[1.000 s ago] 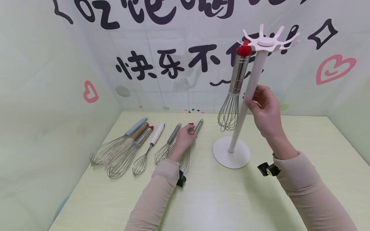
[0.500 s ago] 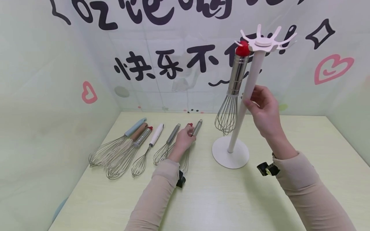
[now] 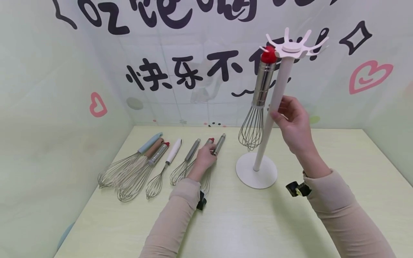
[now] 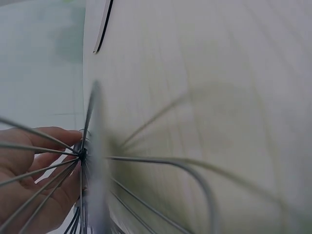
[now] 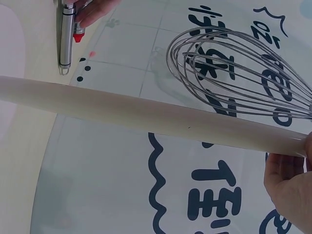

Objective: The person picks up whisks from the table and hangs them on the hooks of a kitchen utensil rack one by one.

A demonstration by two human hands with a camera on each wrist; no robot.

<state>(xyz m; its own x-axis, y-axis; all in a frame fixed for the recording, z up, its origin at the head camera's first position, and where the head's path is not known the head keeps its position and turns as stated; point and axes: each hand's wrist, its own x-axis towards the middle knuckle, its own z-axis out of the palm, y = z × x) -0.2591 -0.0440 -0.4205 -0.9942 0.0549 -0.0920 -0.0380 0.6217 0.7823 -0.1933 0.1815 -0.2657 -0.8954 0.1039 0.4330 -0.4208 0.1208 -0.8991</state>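
In the head view my left hand (image 3: 205, 158) pinches a steel-handled whisk (image 3: 220, 143) at the lower end of its handle, at the right end of a row of whisks. Its wires fan out in front of my fingers in the left wrist view. Just left of it, a red-tipped whisk (image 3: 210, 140) is partly hidden by my fingers. My right hand (image 3: 295, 123) holds the pole of a white whisk stand (image 3: 276, 96) between thumb and fingers. From one arm of its crown hangs a steel whisk (image 3: 262, 84) with a red cap, wires downward.
Left of my left hand lie a grey-handled whisk (image 3: 193, 150), a white-handled whisk (image 3: 174, 151), another red-tipped whisk (image 3: 158, 154), a wooden-handled whisk (image 3: 155, 147) and a blue-handled whisk (image 3: 150, 142). The stand's round base (image 3: 264, 179) rests on the table (image 3: 245, 229). A printed wall covering stands behind.
My left hand has slid slightly down the steel handle, so more of that handle and of the red-tipped one shows. The right hand keeps its hold; the view has shifted a little.
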